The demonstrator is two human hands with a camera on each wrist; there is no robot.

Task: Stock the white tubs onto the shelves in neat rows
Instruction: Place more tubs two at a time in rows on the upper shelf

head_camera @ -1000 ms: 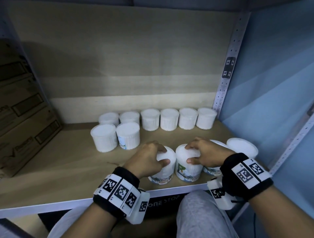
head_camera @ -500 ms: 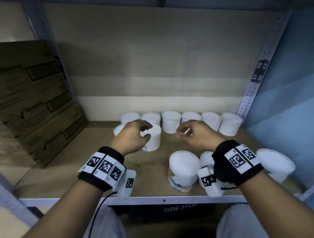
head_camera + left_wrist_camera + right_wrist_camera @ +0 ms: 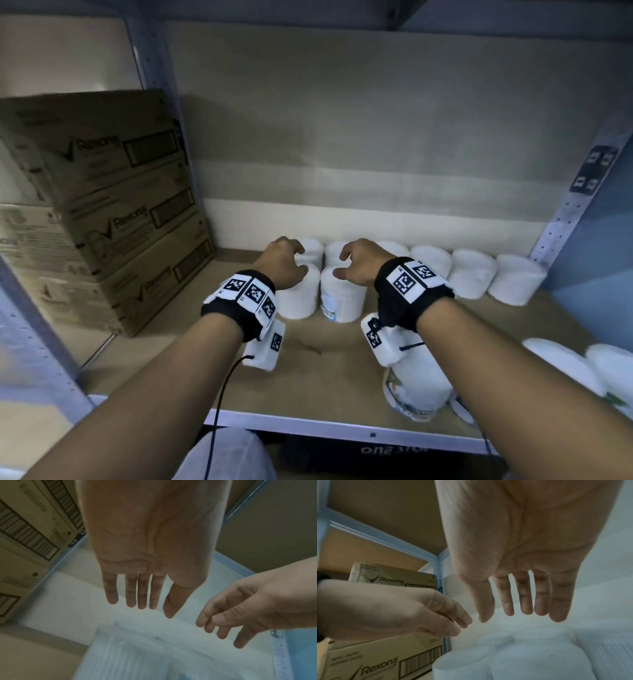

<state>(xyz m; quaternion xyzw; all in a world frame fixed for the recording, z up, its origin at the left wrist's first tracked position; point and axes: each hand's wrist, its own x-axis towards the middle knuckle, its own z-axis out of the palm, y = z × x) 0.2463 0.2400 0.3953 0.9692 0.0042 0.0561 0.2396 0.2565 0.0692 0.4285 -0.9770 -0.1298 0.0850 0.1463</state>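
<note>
Two tubs stand in the second row, and our hands hover right over them: the left hand (image 3: 282,262) above the left tub (image 3: 297,297), the right hand (image 3: 356,262) above the right tub (image 3: 342,297). Both hands hold nothing. The wrist views show the fingers hanging loosely spread, with air between the fingertips and the white lids below.

Behind these two runs the back row (image 3: 472,272) along the rear wall, lid beside lid out to the right upright (image 3: 568,212). At the front right of the shelf (image 3: 308,390) more tubs wait unsorted: a labelled tub (image 3: 416,394) partly hidden under our right wrist, and others (image 3: 565,363) at the frame's edge.

We judge the step to be squaring up the second row. To do it well we should come down on both tubs together, cup each from above with thumb on the near side and fingers on the far side, and slide rather than lift. We would bring their sides together and keep the pair parallel with the row behind. The right tub shows its label and barcode turned to the left; we might turn it to face front, if labels matter here.

The tubs look light and stand close together, so a firm shove could knock the back row out of line. Gentle, even pressure from both hands will do. We should also mind the wrist units hanging below our arms, which pass close to the front tubs.

The boxes (image 3: 113,192) at the left stand well apart.
</note>
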